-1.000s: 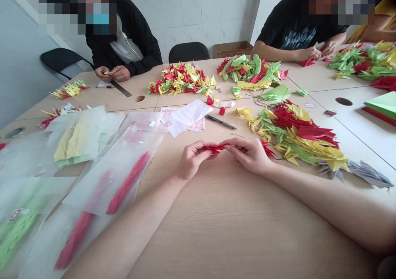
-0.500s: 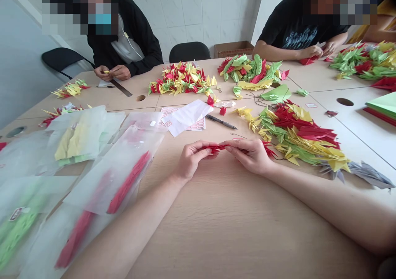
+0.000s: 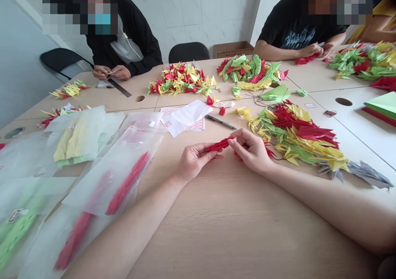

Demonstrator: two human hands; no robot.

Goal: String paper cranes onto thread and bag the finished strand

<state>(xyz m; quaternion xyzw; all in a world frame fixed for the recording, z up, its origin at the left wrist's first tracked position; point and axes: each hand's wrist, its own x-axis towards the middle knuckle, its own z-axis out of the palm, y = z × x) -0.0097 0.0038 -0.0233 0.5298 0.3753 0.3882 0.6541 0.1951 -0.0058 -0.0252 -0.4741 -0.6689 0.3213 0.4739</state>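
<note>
A small stack of red folded paper cranes [image 3: 218,146] is held just above the table between my hands. My left hand [image 3: 192,162] is closed round its left part, thumb in front and fingers behind. With thumb and forefinger, my right hand [image 3: 253,152] pinches the stack's upper right end. More red folded paper [image 3: 269,151] lies beside and partly behind my right hand. To the right of that is a long heap of folded cranes [image 3: 305,132] in red, yellow, green and grey. A black pen [image 3: 220,121] lies beyond my hands.
Clear plastic bags [image 3: 126,178] with red, green and yellow folded paper cover the left side. A white paper slip [image 3: 187,116] lies over a printed sheet. Further crane piles [image 3: 182,79] stand at the back, where two people work. Coloured paper sheets [image 3: 382,106] sit at right.
My right hand has risen slightly and turned upward, its fingertips now on the stack's upper end. The red stack has tilted up to the right and shows more of its layered side.
</note>
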